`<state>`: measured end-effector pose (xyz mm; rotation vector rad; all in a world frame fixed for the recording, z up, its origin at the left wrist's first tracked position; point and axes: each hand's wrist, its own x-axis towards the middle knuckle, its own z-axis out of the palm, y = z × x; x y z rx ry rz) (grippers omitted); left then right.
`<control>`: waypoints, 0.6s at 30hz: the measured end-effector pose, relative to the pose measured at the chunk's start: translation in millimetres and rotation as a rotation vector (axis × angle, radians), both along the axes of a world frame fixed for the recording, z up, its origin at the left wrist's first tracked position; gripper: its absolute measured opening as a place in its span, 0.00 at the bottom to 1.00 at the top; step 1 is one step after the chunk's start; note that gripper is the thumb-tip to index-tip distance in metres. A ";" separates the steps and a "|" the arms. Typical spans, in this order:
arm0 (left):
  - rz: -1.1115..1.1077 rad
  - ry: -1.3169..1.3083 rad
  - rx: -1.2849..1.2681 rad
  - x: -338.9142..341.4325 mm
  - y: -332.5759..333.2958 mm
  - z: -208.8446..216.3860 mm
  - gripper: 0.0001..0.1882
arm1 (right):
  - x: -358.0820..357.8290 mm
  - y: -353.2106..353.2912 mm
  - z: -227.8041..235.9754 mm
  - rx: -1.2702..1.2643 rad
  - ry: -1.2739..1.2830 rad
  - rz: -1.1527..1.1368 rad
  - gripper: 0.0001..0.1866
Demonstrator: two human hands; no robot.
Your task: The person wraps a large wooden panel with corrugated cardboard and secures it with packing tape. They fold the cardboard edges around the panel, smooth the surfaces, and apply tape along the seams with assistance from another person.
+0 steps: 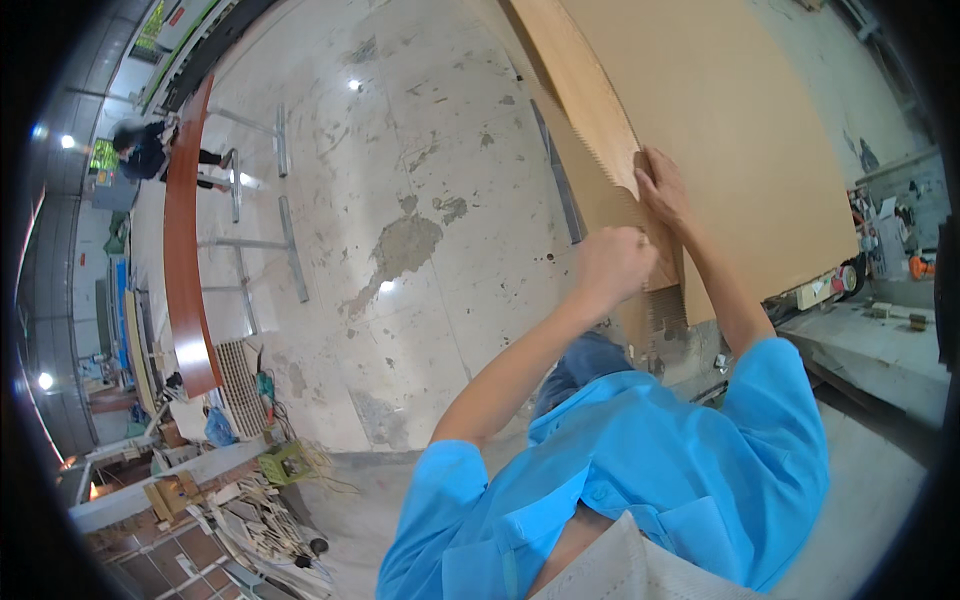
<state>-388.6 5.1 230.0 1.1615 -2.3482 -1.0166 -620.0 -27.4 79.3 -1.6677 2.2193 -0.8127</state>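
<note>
A long, light wood-coloured strip [588, 92] with a jagged edge lies along the left side of a large tan board [745, 130]. My right hand [664, 188] is at the strip's right edge, its fingers bent over it and the thumb toward the strip. Just left of it, my left hand [618, 266] is closed in a fist over the strip's near part. What sits inside that fist is hidden. Below the hands, a darker ridged end [667, 308] shows near the board's near corner.
A reddish-brown panel [184, 250] rests on metal stands [290, 245] at the left, with another person [146, 150] beside it. Scrap strips [250, 520] and a green tool [265, 390] lie at the lower left. A workbench [880, 345] with tools stands at the right.
</note>
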 end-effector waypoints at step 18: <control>0.027 0.463 0.611 44.2 -138.8 -52.1 0.29 | -3.0 -105.6 39.1 0.379 -0.050 -0.228 0.38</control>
